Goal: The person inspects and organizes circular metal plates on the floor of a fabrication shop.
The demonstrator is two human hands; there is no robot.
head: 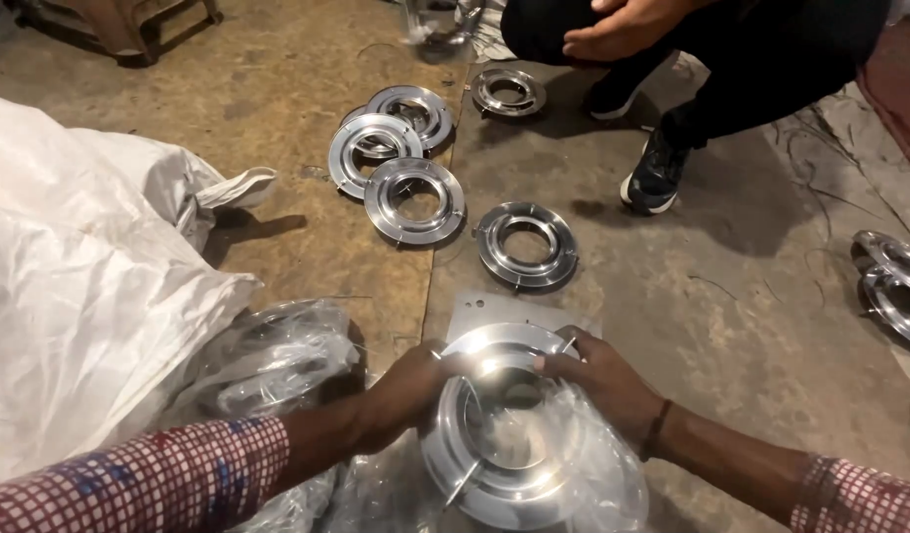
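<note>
My left hand point(407, 390) and my right hand point(601, 378) both grip a shiny metal ring point(509, 345) at its upper rim, one hand on each side. It lies on a stack of similar rings point(494, 474) partly wrapped in clear plastic point(593, 464). A grey flat plate point(479, 311) shows just behind the stack. Several loose metal rings point(413, 197) lie on the floor farther out, one point(527, 244) nearest my hands.
A large white woven sack point(79, 286) fills the left. Crumpled clear plastic bags point(277, 360) sit beside my left arm. Another person crouches at the top, a dark shoe point(655, 176) on the floor. More rings point(894, 281) lie at the right edge.
</note>
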